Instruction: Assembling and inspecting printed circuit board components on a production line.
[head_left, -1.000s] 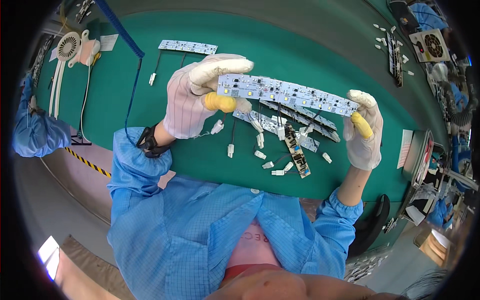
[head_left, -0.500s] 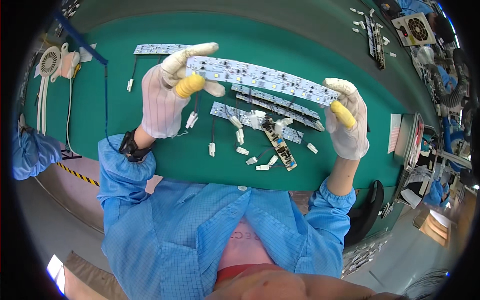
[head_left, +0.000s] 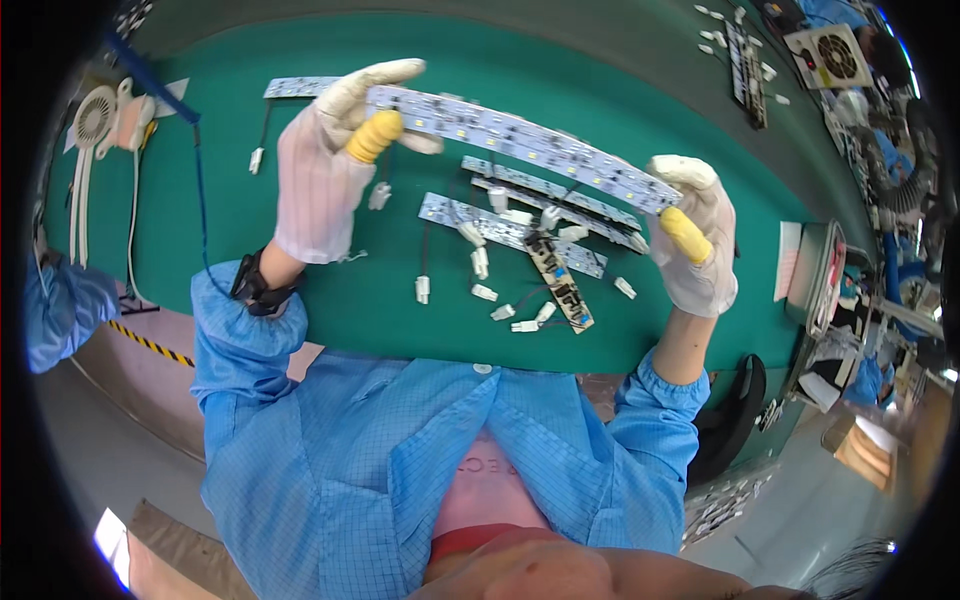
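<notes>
A long white LED circuit board [head_left: 520, 143] is held up above the green mat by its two ends. My left hand [head_left: 350, 140], in a white glove with a yellow thumb cover, pinches the left end. The right end is gripped by my right hand [head_left: 690, 230], gloved the same way. Wires with white plugs [head_left: 380, 195] dangle below the left end. Under the raised board lie more LED boards [head_left: 560, 190], one of them [head_left: 450, 212] nearer to me. A narrow board with dark components [head_left: 560, 283] rests across it at a slant.
Another LED board [head_left: 290, 88] lies at the far left, partly behind my left hand. A small fan [head_left: 97, 115] stands at the left edge. A blue coiled cord [head_left: 200, 190] hangs beside my left wrist. At right are a metal-rimmed tray [head_left: 822, 275] and a black chair back [head_left: 735, 425].
The board's left end has risen with my left hand, which moved slightly up and left, so the board tilts more. My right hand has barely moved.
</notes>
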